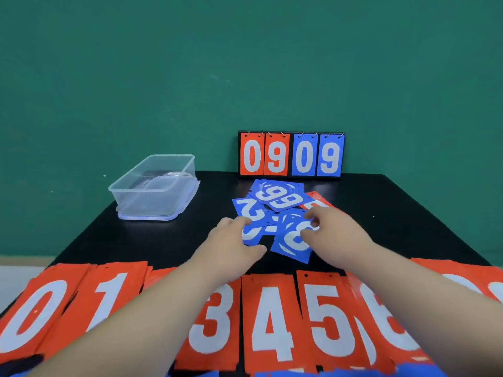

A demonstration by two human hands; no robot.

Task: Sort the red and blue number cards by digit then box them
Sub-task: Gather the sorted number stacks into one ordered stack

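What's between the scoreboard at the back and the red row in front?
Head view: a loose heap of blue cards, the left hand and right hand on it.

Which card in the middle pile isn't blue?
The red card at its far right, just beyond the right hand; the rest are blue cards.

Your left hand (234, 240) and right hand (333, 231) touch the blue cards (281, 200) heaped before the scoreboard (291, 155), clear box (155, 186) to its left.
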